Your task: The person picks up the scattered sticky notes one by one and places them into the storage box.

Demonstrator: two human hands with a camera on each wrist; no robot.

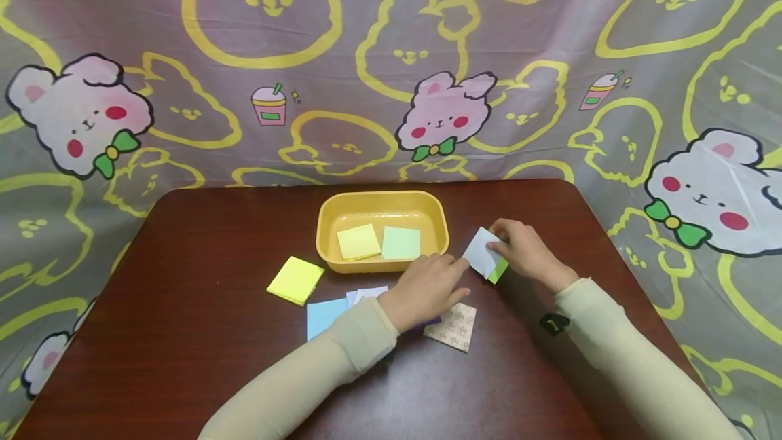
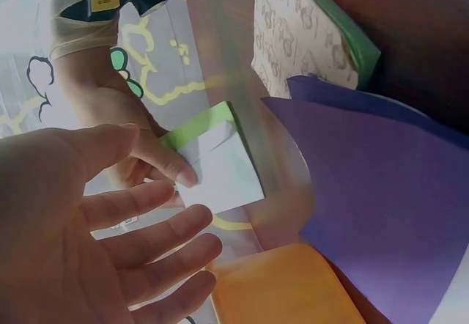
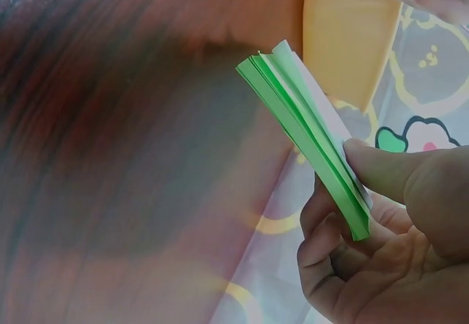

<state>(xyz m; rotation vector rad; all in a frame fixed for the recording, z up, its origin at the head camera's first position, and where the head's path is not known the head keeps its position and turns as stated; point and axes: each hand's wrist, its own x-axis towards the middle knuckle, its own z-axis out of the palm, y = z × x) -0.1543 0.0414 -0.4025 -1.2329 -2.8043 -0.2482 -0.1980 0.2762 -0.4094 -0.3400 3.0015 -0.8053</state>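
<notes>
My right hand (image 1: 527, 253) pinches a small stack of green square paper (image 3: 304, 148) between thumb and fingers, clear of the table. A pale white-blue sheet (image 1: 479, 253) covers one face of it, and a green edge shows beside it. To its left is my left hand (image 1: 427, 288), fingers spread and fairly straight, holding nothing. In the left wrist view its fingertips (image 2: 198, 218) point toward the stack; whether they touch it, I cannot tell. Beneath the left hand and forearm lie purple paper (image 2: 388, 185) and light blue paper (image 1: 325, 318), both partly hidden.
A yellow tray (image 1: 381, 267) at the back holds a pale yellow pad (image 1: 359, 243) and a mint green pad (image 1: 401, 243). A bright yellow pad (image 1: 296, 281) lies left of it. A patterned beige square (image 1: 455, 326) with a green edge sits near the left hand.
</notes>
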